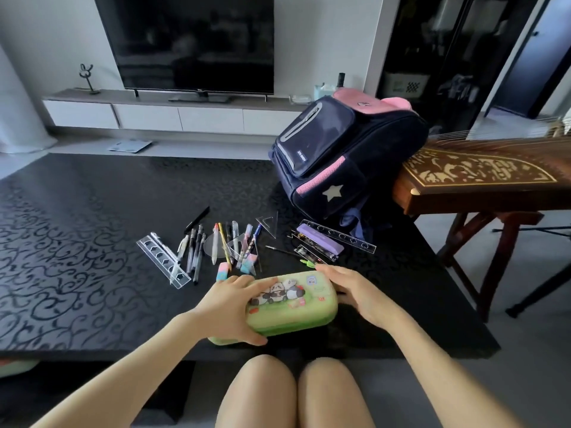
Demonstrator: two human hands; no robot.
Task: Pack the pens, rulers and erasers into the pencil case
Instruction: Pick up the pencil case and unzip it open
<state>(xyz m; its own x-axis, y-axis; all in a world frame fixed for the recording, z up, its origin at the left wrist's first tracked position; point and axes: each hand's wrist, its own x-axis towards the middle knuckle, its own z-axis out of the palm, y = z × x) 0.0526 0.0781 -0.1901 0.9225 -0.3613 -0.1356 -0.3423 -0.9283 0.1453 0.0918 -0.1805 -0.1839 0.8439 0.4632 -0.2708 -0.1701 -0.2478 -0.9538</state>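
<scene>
A green pencil case with a panda picture lies closed near the table's front edge. My left hand grips its left end, thumb along the front side. My right hand holds its right end. Behind the case lie several pens, a clear ruler at the left, a clear protractor, set squares, and pastel erasers. Another clear ruler and a purple eraser box lie to the right.
A navy and pink backpack stands at the back right of the black patterned table. A wooden zither on a stand juts in from the right. A television on a low cabinet faces me.
</scene>
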